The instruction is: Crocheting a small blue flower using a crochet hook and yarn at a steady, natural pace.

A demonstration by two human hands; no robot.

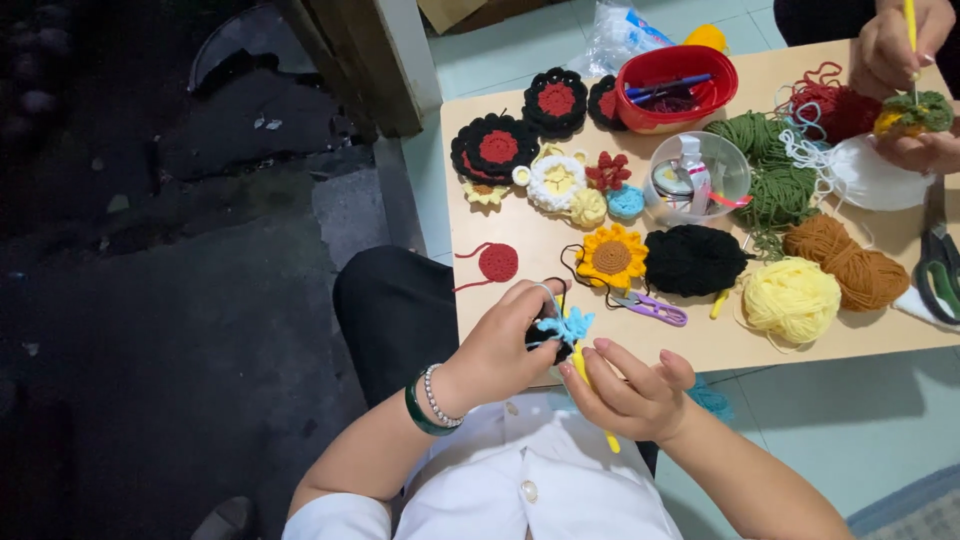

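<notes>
From my feed I've got a white button-up shirt [520, 485] with short sleeves, dark trousers [395, 310] underneath, and on the left wrist a green bangle [418, 412] sitting right next to a pearly bead bracelet [436, 396].

A single view is provided, taken from a camera worn on the head. The scene is looked down on steeply, almost from straight above. The wearer's hands are seen close, low at 6 o'clock: left hand [500, 345], right hand [630, 390]. The table [700, 345] is seen slightly farther off, toward 1 o'clock. A second person's hands [905, 70] are cut off at 2 o'clock. Dark floor fills 9 o'clock.
</notes>
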